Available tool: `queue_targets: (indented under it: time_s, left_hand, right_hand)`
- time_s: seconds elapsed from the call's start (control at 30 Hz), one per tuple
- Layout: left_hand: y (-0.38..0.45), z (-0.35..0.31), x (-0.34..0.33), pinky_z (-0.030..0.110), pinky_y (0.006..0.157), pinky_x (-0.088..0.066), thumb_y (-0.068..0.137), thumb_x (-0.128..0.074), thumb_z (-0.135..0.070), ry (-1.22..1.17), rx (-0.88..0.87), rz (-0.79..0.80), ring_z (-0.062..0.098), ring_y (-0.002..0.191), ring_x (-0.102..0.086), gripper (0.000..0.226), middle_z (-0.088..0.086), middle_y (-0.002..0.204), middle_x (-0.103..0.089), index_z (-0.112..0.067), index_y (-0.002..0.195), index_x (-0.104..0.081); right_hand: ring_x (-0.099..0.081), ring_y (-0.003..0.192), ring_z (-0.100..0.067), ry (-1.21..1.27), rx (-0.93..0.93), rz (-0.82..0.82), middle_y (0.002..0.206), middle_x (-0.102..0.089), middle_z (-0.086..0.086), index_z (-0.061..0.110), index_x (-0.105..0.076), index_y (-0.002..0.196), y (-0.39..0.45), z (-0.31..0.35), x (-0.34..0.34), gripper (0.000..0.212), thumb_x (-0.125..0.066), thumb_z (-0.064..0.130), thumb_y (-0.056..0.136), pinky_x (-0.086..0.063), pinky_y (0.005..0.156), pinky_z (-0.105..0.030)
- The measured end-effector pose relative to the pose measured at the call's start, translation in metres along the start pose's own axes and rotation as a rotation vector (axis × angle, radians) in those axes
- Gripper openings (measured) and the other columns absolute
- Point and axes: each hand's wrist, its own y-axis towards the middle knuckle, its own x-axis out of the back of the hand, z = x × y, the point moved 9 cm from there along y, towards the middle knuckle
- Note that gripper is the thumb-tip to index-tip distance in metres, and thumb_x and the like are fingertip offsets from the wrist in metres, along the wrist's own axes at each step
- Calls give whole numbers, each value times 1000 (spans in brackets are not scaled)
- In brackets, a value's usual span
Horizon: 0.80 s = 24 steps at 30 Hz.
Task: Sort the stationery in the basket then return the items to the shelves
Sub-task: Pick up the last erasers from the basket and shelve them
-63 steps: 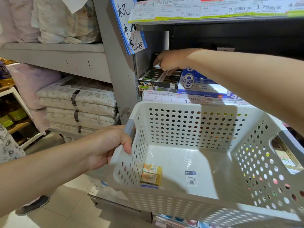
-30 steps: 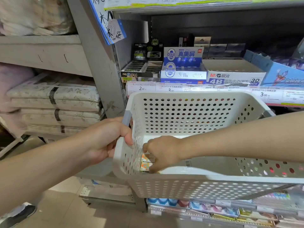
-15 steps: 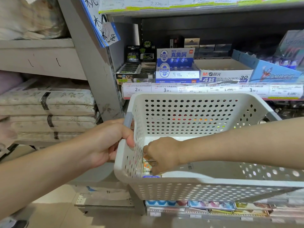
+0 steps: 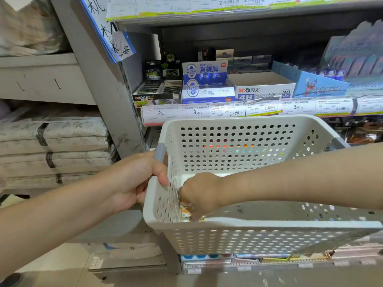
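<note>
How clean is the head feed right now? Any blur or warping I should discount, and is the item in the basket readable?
Head view: wide-angle bend curves the shelf post and basket rim; edges smear, notably the right-hand card boxes and lower shelf; centre is sharp, the eraser box print legible; lighting even, upper shelf recess dark; the right hand hides most of the small orange packs, so labels are unreadable.

One basket (image 4: 238, 235), two hands, three open eraser display boxes on the shelf.
</note>
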Motion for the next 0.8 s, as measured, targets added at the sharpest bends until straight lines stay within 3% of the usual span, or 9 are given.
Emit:
queue_targets:
  time_s: [0.1,0.17,0.23,0.4,0.57,0.7,0.8]
  left_hand:
    - [0,-2,-5,64,99,-42,40,-53,7,14,0,9,46,104,-64,74,24,108,-70,-11,111,-66]
    - [3,-5,-9,60,99,-44,50,-53,9,16,-12,11,43,103,-65,63,20,103,-73,-12,108,-68]
    - [6,-9,-12,55,97,-48,47,-54,5,16,-15,1,39,100,-68,64,16,98,-75,-16,105,-70]
    - [15,-16,-27,42,72,-61,45,-53,7,-4,6,33,31,81,-73,69,16,96,-75,-14,109,-68]
    - [20,-23,-40,56,89,-53,40,-52,2,21,2,29,41,96,-69,75,20,102,-73,-13,111,-67]
    - [22,-27,-49,50,79,-58,40,-52,2,33,3,22,36,87,-72,71,18,97,-74,-14,108,-69]
    - [21,-31,-52,52,88,-52,41,-51,1,42,2,-5,34,84,-71,69,18,97,-74,-17,104,-71]
  right_hand:
    - [-58,74,-24,-4,-5,-13,82,-62,-3,9,-65,100,-3,-5,-1,38,-67,41,80,-28,43,-21]
    - [-54,69,-23,3,-13,-8,70,-53,2,9,-66,97,-5,-11,-1,37,-68,41,79,-27,44,-21]
    - [-54,69,-24,16,-15,-17,71,-53,2,9,-65,97,-7,-17,-1,37,-69,40,77,-26,44,-21]
    - [-52,67,-22,94,-8,-29,89,-69,-5,9,-65,99,-16,-35,-6,42,-74,39,72,-30,46,-22]
    - [-57,70,-22,123,11,-18,86,-68,-2,11,-66,96,-27,-54,-6,40,-76,38,68,-38,51,-23]
    - [-61,73,-23,140,42,-37,86,-69,-2,11,-66,96,-39,-69,8,42,-77,40,68,-42,55,-24]
    - [-58,67,-20,169,32,-71,79,-69,1,13,-67,88,-52,-88,31,35,-77,37,66,-44,58,-26]
